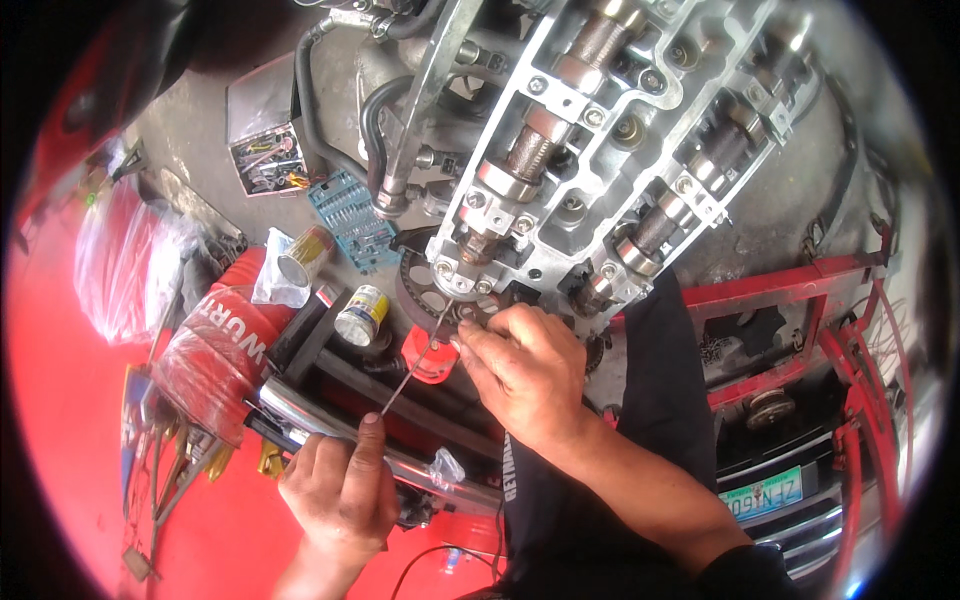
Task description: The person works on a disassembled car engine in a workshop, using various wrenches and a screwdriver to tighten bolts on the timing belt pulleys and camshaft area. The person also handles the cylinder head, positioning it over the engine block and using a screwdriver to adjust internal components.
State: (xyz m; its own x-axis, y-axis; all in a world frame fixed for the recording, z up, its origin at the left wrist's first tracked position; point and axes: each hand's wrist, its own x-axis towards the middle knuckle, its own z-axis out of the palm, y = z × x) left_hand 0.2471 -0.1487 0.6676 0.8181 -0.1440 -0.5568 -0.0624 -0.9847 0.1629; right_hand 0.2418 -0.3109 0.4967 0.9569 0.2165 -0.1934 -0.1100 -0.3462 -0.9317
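Note:
My left hand is closed, thumb laid along the top, on one end of a thin metal rod. Whatever handle the rod has is hidden in that fist. Its far end reaches up to the toothed pulley at the near end of an engine's cylinder head. Close by the rod's tip is my right hand, thumb and fingers pinched together beside the pulley. What those fingers hold, if anything, is too small to make out. Camshafts lie exposed along the head.
Left of the engine are an open toolbox, a blue socket set, two cans, one yellow-labelled, and a red drum. A chrome-trimmed bumper lies below. A red metal frame stands at the right.

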